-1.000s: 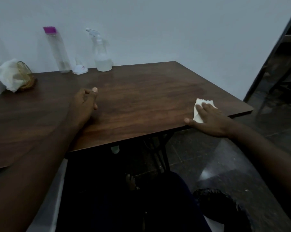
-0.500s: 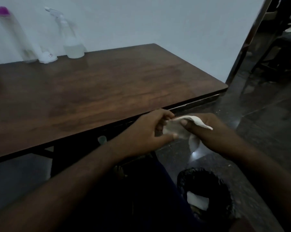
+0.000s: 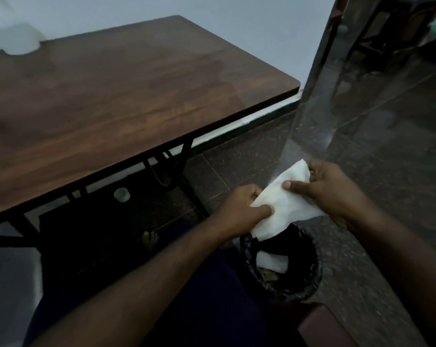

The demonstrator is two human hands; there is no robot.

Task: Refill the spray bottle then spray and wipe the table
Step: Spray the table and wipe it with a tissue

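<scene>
A white tissue [image 3: 284,204] is stretched between both hands, off the table's near right side and just above a black-lined bin [image 3: 309,274]. My left hand [image 3: 242,209] pinches its lower left edge with curled fingers. My right hand [image 3: 334,189] grips its upper right end, thumb on top. The dark wooden table [image 3: 126,96] fills the left and top of the view. Only the blurred base of the spray bottle [image 3: 21,42] shows at the table's far left corner.
The bin stands on the dark tiled floor and holds another white tissue [image 3: 272,262]. Black metal table legs [image 3: 184,169] run under the table. A reflective door edge [image 3: 319,78] rises at the right. A maroon seat corner [image 3: 322,326] sits at the lower right.
My right hand took the tissue off the table edge and my left hand came over to it. Both hands have moved down and right, spreading the tissue over the bin. The view has tilted down.
</scene>
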